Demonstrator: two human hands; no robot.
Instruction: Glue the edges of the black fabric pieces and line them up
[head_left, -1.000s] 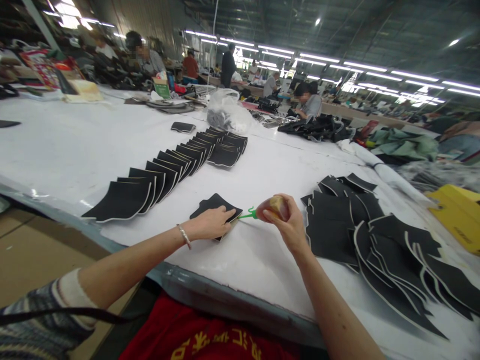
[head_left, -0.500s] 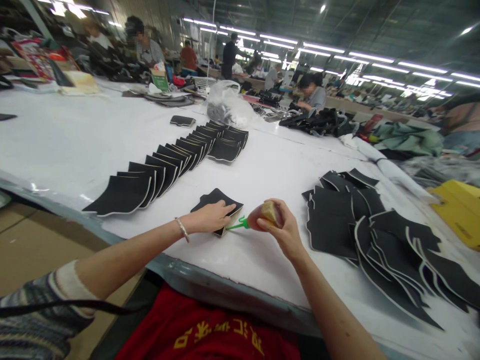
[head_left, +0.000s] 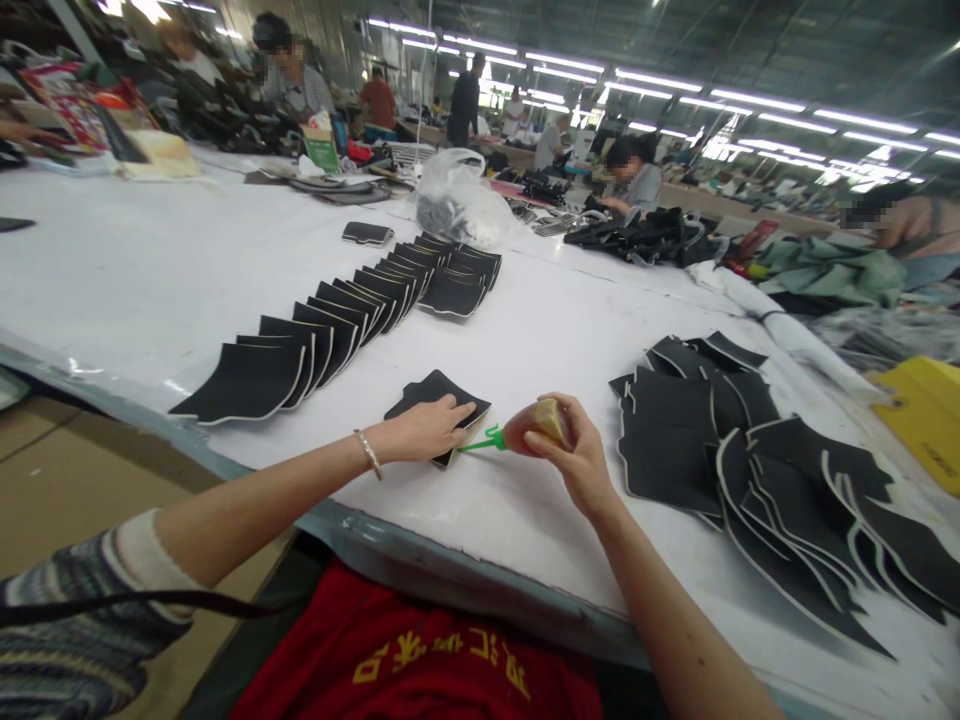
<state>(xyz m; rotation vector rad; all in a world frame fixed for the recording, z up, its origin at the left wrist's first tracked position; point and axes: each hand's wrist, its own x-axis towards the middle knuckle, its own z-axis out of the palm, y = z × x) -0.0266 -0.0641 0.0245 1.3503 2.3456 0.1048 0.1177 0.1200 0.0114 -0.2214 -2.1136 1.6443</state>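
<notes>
A small black piece (head_left: 431, 390) lies on the white table in front of me. My left hand (head_left: 427, 428) rests on it, fingers extended and pressing its top. My right hand (head_left: 574, 450) is wrapped round a squeeze bottle (head_left: 529, 428) of amber-brown liquid, tilted on its side. The bottle's green nozzle (head_left: 484, 440) points left, its tip at the piece's near right edge, close to my left fingers. To the left, a fanned row of black pieces (head_left: 247, 378) runs away from me. A loose pile of larger black pieces (head_left: 667, 435) lies on the right.
A clear plastic bag (head_left: 457, 200) sits beyond the row, with a single black piece (head_left: 367, 233) near it. At the right edge is a yellow box (head_left: 922, 415). Several people work in the background, among them a person (head_left: 637, 180) behind black items.
The whole view has shifted slightly. Both hands, the bottle and the black piece keep nearly the same places relative to each other.
</notes>
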